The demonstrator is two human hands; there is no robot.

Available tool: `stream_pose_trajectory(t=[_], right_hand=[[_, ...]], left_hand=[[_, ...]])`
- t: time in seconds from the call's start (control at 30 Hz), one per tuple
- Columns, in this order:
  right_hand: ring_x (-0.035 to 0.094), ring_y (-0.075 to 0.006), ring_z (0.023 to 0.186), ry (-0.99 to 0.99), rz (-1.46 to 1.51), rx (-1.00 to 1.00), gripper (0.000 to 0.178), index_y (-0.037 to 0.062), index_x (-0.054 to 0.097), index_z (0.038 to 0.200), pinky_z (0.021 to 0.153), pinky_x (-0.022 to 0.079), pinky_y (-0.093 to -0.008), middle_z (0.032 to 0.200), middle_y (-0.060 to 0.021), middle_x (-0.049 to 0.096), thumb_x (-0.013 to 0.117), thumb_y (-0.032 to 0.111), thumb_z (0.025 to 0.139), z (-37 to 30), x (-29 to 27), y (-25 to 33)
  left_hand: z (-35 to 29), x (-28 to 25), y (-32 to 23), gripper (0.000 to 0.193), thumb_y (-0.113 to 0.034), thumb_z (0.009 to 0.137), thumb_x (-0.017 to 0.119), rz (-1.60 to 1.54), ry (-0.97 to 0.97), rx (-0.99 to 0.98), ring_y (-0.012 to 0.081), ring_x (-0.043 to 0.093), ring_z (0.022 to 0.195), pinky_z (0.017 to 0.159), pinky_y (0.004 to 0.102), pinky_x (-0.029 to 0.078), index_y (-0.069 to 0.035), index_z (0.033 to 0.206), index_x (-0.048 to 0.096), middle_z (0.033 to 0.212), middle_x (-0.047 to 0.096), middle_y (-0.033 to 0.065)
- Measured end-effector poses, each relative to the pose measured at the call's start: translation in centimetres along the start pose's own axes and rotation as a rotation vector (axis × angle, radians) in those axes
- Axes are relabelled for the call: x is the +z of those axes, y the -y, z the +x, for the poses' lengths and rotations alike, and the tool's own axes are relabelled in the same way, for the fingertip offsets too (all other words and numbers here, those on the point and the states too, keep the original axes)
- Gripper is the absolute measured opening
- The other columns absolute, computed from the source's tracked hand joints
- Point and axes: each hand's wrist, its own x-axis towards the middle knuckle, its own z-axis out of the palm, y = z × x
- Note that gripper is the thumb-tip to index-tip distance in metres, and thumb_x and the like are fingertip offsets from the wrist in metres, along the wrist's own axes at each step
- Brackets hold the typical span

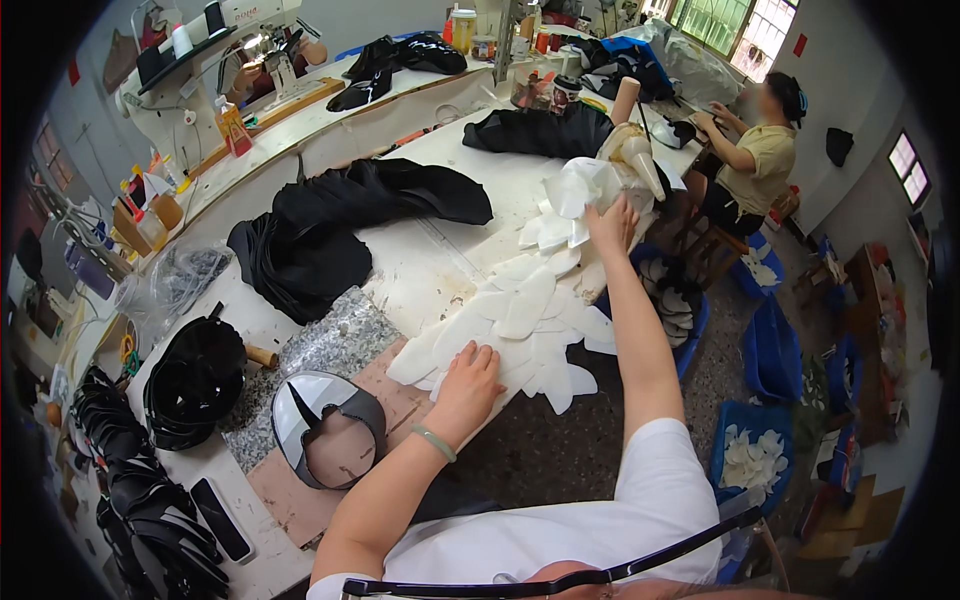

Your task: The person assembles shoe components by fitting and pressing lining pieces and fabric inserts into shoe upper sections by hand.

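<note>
Thin white leaf-shaped pieces (525,305) lie overlapped in a fan along the table's right edge, some jutting past it. My left hand (468,390) rests on their near end, fingers stretched out flat. Farther up, my right hand (612,225) touches a heap of curled white pieces (570,195), thumb and fingers apart; its fingertips are partly hidden. Just beyond that hand stands a cream-coloured container with a pointed spout (638,155). Beside my left forearm sits a grey and black ring-shaped piece (330,430) on a pinkish board (285,495).
Black fabric bundles (390,195) lie across the table, and a stone slab (345,335) is near the board. A phone (222,520) and stacked black pieces (140,490) are at lower left. Blue bins (770,355) stand on the floor at right. A co-worker (760,160) sits at the far end.
</note>
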Motion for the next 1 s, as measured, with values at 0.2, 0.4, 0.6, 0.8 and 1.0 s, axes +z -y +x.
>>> stream_pose_trajectory(t=[0.2, 0.4, 0.6, 0.8, 1.0], right_hand=[[0.055, -0.0273, 0.104, 0.66, 0.234, -1.028, 0.041, 0.0084, 0.063, 0.105, 0.089, 0.046, -0.0402, 0.112, -0.0076, 0.061, 0.076, 0.024, 0.07, -15.3, -4.9, 1.4], [0.059, -0.0244, 0.09, 0.607, 0.279, -1.183, 0.016, 0.0053, 0.063, 0.089, 0.076, 0.051, -0.0366, 0.097, -0.0054, 0.065, 0.068, 0.014, 0.076, -16.1, -4.7, 0.8], [0.06, -0.0358, 0.077, 0.389, 0.385, -0.646, 0.012, 0.0013, 0.059, 0.079, 0.067, 0.049, -0.0422, 0.084, -0.0199, 0.062, 0.055, 0.01, 0.086, -14.1, -3.5, -0.1], [0.054, -0.0098, 0.047, -0.059, 0.932, -0.042, 0.021, 0.0029, 0.057, 0.088, 0.043, 0.045, -0.0228, 0.066, -0.0021, 0.058, 0.053, 0.022, 0.095, -3.6, -17.0, 2.9], [0.058, -0.0131, 0.049, 0.415, 1.159, 0.181, 0.019, 0.0003, 0.058, 0.089, 0.044, 0.05, -0.0261, 0.069, -0.0057, 0.061, 0.056, 0.019, 0.091, -12.3, -18.5, 4.8]], left_hand=[[4.0, -0.1, 1.4, 0.041, -0.012, 0.082, 0.059, 0.001, -0.013, -0.097, 0.0344, 0.051, 0.101, 0.089, 0.0378, 0.043, 0.005, 0.119, 0.051, 0.117, 0.052, 0.0173], [5.2, 1.5, 2.4, 0.035, -0.012, 0.08, 0.053, 0.229, -0.088, 0.042, 0.0265, 0.053, 0.091, 0.067, 0.0334, 0.049, 0.004, 0.111, 0.057, 0.105, 0.053, 0.0117], [5.8, 1.6, 1.7, 0.036, -0.013, 0.082, 0.052, 0.419, 0.005, 0.054, 0.0245, 0.052, 0.094, 0.063, 0.0322, 0.049, 0.004, 0.112, 0.058, 0.102, 0.056, 0.0095], [6.8, -0.5, 2.7, 0.041, -0.013, 0.082, 0.056, 0.226, 0.166, -0.03, 0.0277, 0.054, 0.105, 0.075, 0.0337, 0.051, 0.003, 0.121, 0.053, 0.111, 0.058, 0.0151], [6.2, -8.1, -2.0, 0.045, -0.028, 0.095, 0.055, -0.927, -0.138, -0.221, 0.0223, 0.059, 0.101, 0.082, 0.0316, 0.049, 0.004, 0.125, 0.047, 0.116, 0.059, 0.016]])
